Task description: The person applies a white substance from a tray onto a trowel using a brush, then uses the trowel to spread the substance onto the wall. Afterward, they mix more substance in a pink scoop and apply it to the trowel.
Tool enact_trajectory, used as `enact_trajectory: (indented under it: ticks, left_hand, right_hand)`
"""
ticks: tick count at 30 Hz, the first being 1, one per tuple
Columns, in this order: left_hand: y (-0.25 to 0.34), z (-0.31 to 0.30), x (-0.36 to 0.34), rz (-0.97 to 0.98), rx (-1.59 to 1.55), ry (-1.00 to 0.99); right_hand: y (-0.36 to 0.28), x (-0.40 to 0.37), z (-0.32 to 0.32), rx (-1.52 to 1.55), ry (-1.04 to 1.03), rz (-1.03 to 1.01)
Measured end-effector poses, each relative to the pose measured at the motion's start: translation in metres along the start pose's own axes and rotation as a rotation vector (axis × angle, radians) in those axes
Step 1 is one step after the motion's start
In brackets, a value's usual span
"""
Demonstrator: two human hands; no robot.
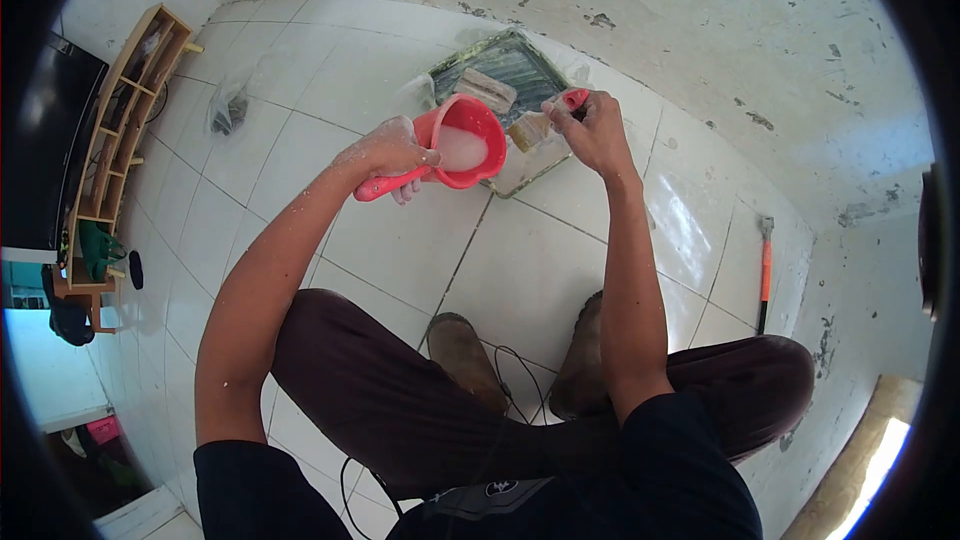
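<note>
A red scoop-like container (472,140) with whitish liquid inside is tilted in my left hand (392,152), whose fingers close round its side and handle. To the right, my right hand (592,135) grips a paintbrush (528,130) by its red handle, the pale bristles pointing left toward the container. Behind and beneath both lies a dark green paint tray (513,60) on the tiled floor, smeared with white. A dusty greyish block (486,90) rests on the tray, just behind the container's rim.
A hammer-like tool with an orange handle (766,270) lies at the right by the peeling wall (700,30). Crumpled clear plastic (229,108) is on the floor at the left, near a wooden shelf (128,120). A black cable (525,390) runs between my boots.
</note>
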State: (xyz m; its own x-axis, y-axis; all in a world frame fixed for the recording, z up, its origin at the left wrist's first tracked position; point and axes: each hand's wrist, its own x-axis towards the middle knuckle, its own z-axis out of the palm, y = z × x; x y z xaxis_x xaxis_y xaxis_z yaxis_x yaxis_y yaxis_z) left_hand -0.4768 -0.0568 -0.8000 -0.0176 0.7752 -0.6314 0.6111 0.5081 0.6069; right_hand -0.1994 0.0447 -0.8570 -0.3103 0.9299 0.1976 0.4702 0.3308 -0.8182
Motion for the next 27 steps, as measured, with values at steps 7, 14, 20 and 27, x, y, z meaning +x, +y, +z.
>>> enact_trajectory:
  ticks: [7,14,20,27]
  left_hand:
    - [-0.001,0.002,0.005,0.032,-0.01,-0.014]
    - [-0.001,0.005,0.008,0.052,-0.014,-0.049]
    - [-0.005,0.0,0.008,0.022,-0.044,-0.017]
    - [-0.005,-0.007,0.005,0.007,-0.042,0.041]
  right_hand:
    - [0.029,0.002,0.038,0.189,0.001,-0.035]
    - [0.053,-0.024,0.104,0.387,0.109,0.252]
    - [0.052,-0.009,0.061,0.587,0.089,0.485]
    - [0.025,0.004,0.011,0.362,0.107,0.24]
